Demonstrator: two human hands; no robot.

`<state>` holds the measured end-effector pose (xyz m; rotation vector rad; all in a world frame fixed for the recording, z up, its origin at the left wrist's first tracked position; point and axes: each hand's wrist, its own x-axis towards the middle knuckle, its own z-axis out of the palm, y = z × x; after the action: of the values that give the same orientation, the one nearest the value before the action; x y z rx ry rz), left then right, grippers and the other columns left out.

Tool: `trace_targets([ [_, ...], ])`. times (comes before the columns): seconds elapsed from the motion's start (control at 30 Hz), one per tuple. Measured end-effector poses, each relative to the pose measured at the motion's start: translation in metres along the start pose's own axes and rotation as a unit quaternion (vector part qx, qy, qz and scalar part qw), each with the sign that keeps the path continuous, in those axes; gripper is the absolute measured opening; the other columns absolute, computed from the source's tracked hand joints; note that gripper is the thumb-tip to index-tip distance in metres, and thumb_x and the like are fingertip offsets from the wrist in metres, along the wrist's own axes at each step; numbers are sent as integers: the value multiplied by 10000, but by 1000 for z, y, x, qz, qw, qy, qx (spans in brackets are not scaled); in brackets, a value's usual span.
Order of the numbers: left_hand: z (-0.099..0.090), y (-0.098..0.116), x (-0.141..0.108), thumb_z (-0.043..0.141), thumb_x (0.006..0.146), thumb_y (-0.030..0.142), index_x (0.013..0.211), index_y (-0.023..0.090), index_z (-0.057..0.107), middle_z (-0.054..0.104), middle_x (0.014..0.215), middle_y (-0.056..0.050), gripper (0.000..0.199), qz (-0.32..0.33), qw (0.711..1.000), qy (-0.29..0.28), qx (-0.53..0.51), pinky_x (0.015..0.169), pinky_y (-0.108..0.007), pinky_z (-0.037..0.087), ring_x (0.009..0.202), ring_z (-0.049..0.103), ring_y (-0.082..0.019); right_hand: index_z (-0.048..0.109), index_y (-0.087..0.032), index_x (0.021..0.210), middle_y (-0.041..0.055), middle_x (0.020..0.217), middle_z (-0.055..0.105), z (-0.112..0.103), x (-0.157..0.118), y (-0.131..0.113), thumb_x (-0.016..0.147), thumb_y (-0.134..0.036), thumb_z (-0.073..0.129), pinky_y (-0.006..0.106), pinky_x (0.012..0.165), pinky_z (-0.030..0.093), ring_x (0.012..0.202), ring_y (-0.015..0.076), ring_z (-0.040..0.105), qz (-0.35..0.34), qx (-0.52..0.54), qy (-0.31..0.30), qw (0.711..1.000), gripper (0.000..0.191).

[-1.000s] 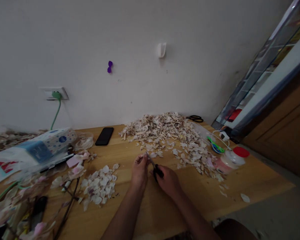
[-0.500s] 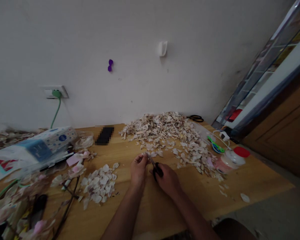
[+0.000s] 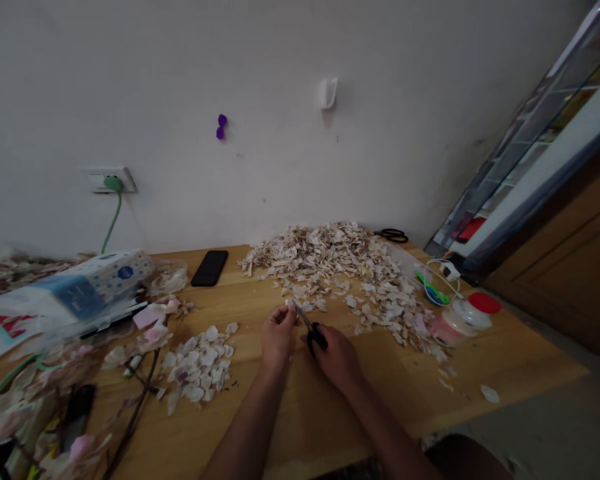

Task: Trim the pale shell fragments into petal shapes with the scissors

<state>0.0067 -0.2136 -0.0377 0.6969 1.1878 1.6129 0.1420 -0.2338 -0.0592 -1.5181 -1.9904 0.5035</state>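
Shifted slightly vs. 1 s ago: pale flake [image 3: 289, 303], now clearer, pinched in L hand [image 3: 278, 333], scissors [image 3: 314, 333] gripped in R hand [image 3: 335, 355], blade tips at flake, so work apparently ongoing; large pile [image 3: 325, 257] beyond, small pile [image 3: 203, 363] to L.

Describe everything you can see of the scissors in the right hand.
The scissors have black handles and thin grey blades that look metallic. The right hand grips the handles, partly covering them. The blades slant away and leftward above the wooden table, tips close to the left hand; how far they open is unclear.
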Motion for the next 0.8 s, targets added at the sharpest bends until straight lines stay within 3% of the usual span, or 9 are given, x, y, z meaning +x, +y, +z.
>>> trace_targets([
  [0.8,-2,12,-1,713,620,486,679,158,680,575,536,20,335,51,991,-47,117,533,-215,375,526,507,-112,594,-203,976,69,904,642,0,0,1,851,-372,518,288,747,424,875,222,591,18,-6,6,1000,224],
])
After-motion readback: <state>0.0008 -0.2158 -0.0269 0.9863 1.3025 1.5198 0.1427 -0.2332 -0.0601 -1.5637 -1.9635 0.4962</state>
